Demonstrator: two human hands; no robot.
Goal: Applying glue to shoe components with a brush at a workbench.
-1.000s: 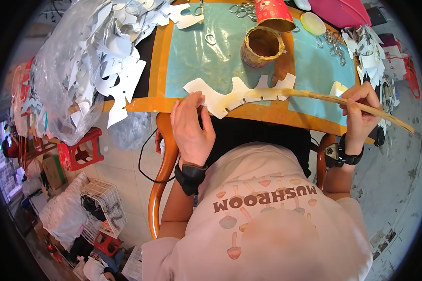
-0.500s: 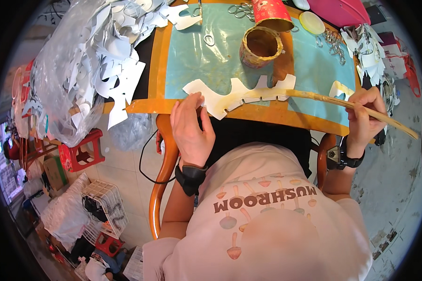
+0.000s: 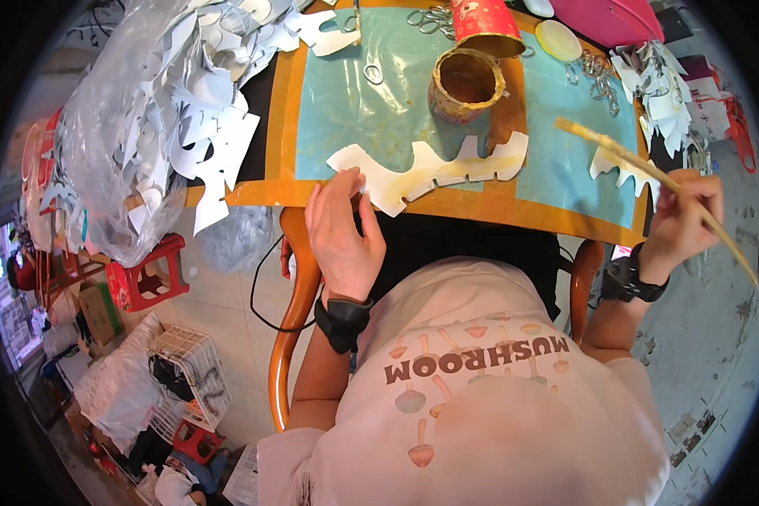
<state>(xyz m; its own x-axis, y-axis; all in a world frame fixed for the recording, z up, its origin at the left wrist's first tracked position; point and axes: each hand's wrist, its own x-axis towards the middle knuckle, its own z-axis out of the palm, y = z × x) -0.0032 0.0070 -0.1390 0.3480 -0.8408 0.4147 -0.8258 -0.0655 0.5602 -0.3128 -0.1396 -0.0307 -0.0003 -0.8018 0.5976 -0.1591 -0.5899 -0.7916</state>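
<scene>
A white cut-out piece (image 3: 468,169) with a scalloped edge lies along the table's near edge, a yellowish smear running over its middle and right. My left hand (image 3: 343,232) rests its fingertips on the left end of it, thumb held apart. In my right hand (image 3: 691,221), closed, is a long thin wooden stick (image 3: 620,150) with a yellow-coated tip. That tip is raised, away from the piece and to its right. A second white cut-out (image 3: 609,163) lies close to my right hand, partly behind the stick. Further off stands a smeared pot (image 3: 467,87) of brown paste.
A red tin (image 3: 487,29) leans against the pot. Small metal rings (image 3: 600,80) and a yellowish lid (image 3: 557,40) are at the far right. A plastic bag (image 3: 101,160) of white cut-outs bulges over the left side, above a red stool (image 3: 149,271).
My right hand has moved right and slightly down, lifting the stick off the white cut-out. More of the second cut-out now shows beside it. The left hand stays in place.
</scene>
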